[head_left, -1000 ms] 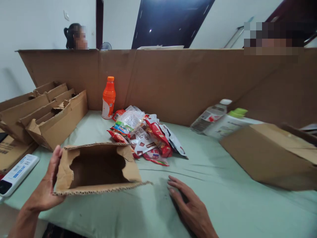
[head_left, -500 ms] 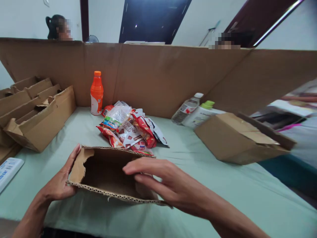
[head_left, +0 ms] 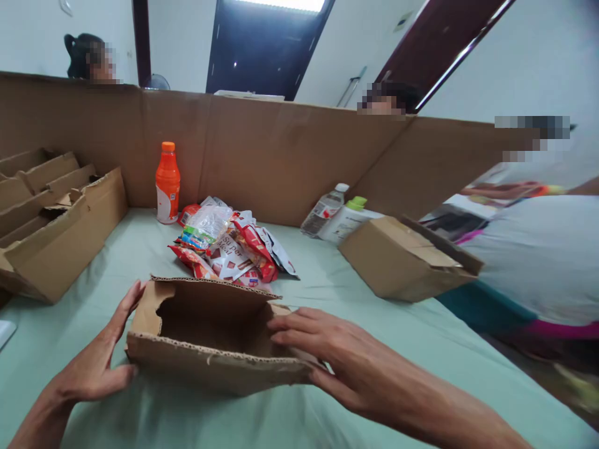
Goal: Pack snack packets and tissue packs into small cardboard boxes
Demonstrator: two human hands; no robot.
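on the near side of the snack packets [head_left: 229, 252] is the open cardboard box [head_left: 201, 365] — left hand [head_left: 91, 368] spread wide at its left end, right hand [head_left: 330, 346] holding its right end, fingers inside the opening — an orange bottle [head_left: 168, 181] upright beyond the packets

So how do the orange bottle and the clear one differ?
The orange bottle stands upright; the clear bottle leans. The orange bottle has an orange cap, the clear bottle a white cap. The orange bottle is brightly coloured, the clear bottle see-through. Both are capped.
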